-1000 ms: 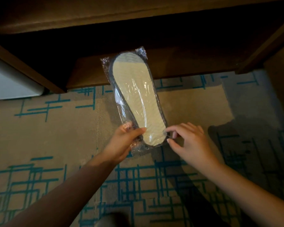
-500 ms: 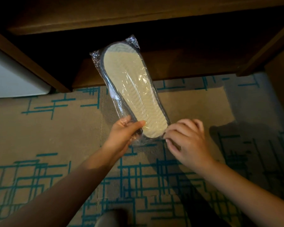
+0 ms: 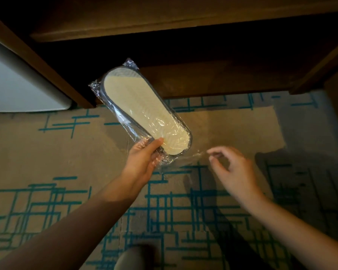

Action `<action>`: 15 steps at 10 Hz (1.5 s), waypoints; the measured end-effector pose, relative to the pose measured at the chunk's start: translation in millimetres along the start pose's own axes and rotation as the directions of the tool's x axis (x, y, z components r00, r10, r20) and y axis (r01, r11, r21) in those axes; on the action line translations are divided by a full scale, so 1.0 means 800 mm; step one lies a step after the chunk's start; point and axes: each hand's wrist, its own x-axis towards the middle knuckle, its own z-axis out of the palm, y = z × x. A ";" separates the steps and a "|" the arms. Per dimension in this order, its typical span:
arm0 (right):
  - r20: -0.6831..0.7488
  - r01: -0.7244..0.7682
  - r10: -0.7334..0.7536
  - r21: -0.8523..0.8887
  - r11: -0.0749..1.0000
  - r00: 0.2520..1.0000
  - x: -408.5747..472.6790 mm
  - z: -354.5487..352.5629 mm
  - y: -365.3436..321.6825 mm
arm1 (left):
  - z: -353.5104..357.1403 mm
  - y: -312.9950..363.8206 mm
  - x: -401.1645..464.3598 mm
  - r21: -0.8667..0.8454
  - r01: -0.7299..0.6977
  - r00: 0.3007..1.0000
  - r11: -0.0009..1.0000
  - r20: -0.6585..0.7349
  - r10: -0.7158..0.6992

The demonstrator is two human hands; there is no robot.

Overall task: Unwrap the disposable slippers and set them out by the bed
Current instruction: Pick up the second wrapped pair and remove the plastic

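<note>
A pair of disposable slippers point(image 3: 142, 112), pale yellow sole up with a grey edge, is sealed in clear plastic and held slanting above the carpet. My left hand point(image 3: 142, 158) grips the pack's near end, thumb on the sole. My right hand point(image 3: 232, 168) is to the right of the pack, its thumb and forefinger pinched on a stretched flap of the plastic wrap point(image 3: 195, 154) pulled out from the near end. The slippers remain inside the wrap.
Dark wooden furniture point(image 3: 203, 78) with a low shelf stands just beyond the pack. A white appliance point(image 3: 18, 90) sits at the left. The beige carpet point(image 3: 66, 152) with teal lines spreads below. A rounded grey shape point(image 3: 137, 258) shows at the bottom edge.
The pack has tilted further, far end swinging left. My right hand has moved away to the right, drawing a flap of plastic out from the pack's near end.
</note>
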 end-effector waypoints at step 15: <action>0.374 -0.603 0.636 0.777 0.183 0.675 0.029 0.010 0.056 | -0.109 0.006 0.009 0.094 -0.103 0.969 0.990 -0.216 0.121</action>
